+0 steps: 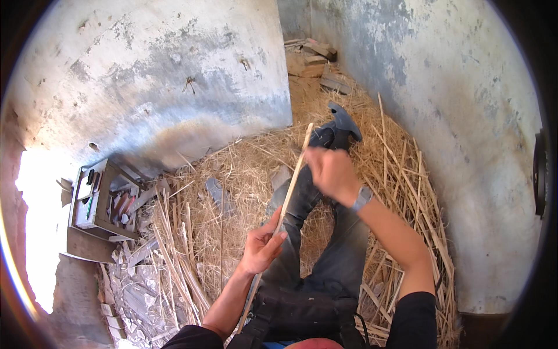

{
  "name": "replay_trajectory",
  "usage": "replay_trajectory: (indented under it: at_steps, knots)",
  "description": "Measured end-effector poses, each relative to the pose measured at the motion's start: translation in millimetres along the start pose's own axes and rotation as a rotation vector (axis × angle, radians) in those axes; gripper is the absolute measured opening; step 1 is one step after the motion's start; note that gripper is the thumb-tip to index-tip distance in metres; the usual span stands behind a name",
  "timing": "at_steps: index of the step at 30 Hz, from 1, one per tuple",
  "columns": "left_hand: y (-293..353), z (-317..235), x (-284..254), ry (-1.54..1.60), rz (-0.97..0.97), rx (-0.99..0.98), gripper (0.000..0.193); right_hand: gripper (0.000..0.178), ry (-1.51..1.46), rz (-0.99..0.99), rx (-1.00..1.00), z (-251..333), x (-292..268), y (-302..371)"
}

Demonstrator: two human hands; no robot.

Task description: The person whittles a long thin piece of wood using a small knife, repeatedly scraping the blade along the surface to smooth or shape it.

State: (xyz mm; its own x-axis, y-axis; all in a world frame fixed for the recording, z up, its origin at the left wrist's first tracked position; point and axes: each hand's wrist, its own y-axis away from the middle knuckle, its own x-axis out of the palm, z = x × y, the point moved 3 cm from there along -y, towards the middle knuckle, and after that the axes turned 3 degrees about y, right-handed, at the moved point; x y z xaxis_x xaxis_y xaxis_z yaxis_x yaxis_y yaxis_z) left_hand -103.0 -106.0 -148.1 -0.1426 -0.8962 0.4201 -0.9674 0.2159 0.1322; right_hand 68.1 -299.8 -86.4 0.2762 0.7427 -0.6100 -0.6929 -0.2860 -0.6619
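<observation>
A long, thin strip of pale split wood or bamboo (pixel 296 173) runs slantwise across my lap, its upper end pointing away from me. My left hand (pixel 263 247) is closed round it near the middle, thumb along the top. Close beside the upper part of the strip is my right hand (pixel 333 176), curled like a fist and a little smeared by motion. Whatever lies inside those fingers is hidden. My legs in dark trousers (pixel 343 238) stretch forward under the strip, the dark shoes (pixel 343 123) beyond my right hand.
Straw-like shavings (pixel 244 157) cover the floor. Loose strips lie in bundles at left (pixel 174 256) and right (pixel 401 186). A small wooden stand (pixel 87 218) with small items on top is by the bright opening. Bricks or blocks (pixel 318 52) lie at the back between worn walls.
</observation>
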Motion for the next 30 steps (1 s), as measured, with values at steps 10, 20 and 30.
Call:
replay_trajectory:
  at_steps: [10,20,30]
  knots:
    - [-11,0,-15,0.036,0.009,-0.048,0.062,0.041,-0.030,0.112,0.004,16,17,40]
    - [-27,-2,-24,0.171,0.033,-0.116,0.062,0.033,-0.269,0.093,0.157,6,34,62]
    - [-33,36,-64,-0.538,0.206,0.107,0.070,0.030,-0.445,0.100,0.533,-27,48,63]
